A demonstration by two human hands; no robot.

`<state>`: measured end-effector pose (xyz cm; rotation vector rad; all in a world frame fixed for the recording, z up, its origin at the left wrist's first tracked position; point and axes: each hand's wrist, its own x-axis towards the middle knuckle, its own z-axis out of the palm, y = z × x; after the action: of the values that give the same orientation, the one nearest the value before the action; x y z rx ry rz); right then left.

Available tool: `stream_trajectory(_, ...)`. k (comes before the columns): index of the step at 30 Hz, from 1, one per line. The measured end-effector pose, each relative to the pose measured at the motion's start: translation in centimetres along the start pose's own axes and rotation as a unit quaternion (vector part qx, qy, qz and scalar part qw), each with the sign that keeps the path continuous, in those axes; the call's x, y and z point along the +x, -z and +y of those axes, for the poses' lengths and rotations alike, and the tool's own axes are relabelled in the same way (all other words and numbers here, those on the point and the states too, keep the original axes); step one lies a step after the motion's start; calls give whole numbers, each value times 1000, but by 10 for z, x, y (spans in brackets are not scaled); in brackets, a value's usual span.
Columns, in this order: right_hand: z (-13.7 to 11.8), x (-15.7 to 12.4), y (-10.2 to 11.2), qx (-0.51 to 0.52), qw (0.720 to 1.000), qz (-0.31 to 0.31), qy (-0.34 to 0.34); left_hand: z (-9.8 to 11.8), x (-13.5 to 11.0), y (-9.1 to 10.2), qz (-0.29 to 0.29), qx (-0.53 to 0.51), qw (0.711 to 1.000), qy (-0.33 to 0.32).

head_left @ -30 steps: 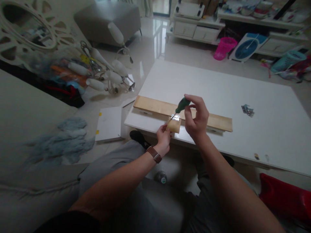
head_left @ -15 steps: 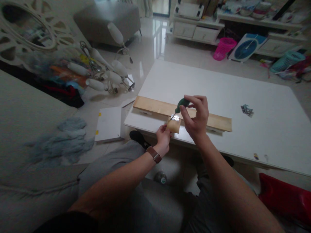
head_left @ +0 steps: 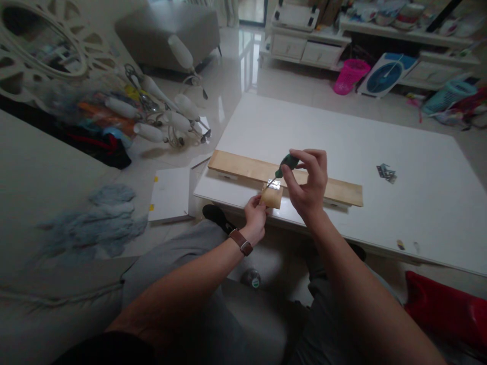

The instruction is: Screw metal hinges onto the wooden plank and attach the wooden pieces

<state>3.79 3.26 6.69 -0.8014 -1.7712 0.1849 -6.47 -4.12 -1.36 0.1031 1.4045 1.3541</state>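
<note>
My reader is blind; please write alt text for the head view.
A right hand holds a green-handled screwdriver angled toward a small wooden piece that the left hand grips. Behind it, a longer board stretches over a white table, with metal parts to the right.

A green-handled screwdriver (head_left: 288, 165) slants over a wooden block (head_left: 273, 198) beside a plank (head_left: 241, 166).

A home living room, judging by the upholstered ottoman (head_left: 167, 33), pink basket (head_left: 350, 76) and curtain (head_left: 227, 12).
</note>
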Motion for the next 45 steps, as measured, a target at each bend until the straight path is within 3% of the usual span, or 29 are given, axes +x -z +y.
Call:
stream_trajectory(5, -2, 0, 3, 7, 1000, -26, 0, -2, 2, 1, 0, -1, 1000, 2)
stream_trajectory(13, 0, 1, -1, -8, 1000, 14, 4, -1, 1, 1, -3, -1, 1000, -5)
stream_trajectory(20, -4, 1, 3, -2, 1000, -23, -3, -3, 2, 2, -3, 1, 1000, -2)
stream_trajectory(29, -2, 2, 0, -3, 1000, 14, 8, -2, 2, 1, -5, -1, 1000, -2)
stream_trajectory(36, -4, 1, 3, 16, 1000, -24, 2, -3, 2, 2, -5, 4, 1000, -3)
stream_trajectory(45, -5, 4, 0, 1, 999, 19, 27, 0, 0, 0, -3, -2, 1000, -2)
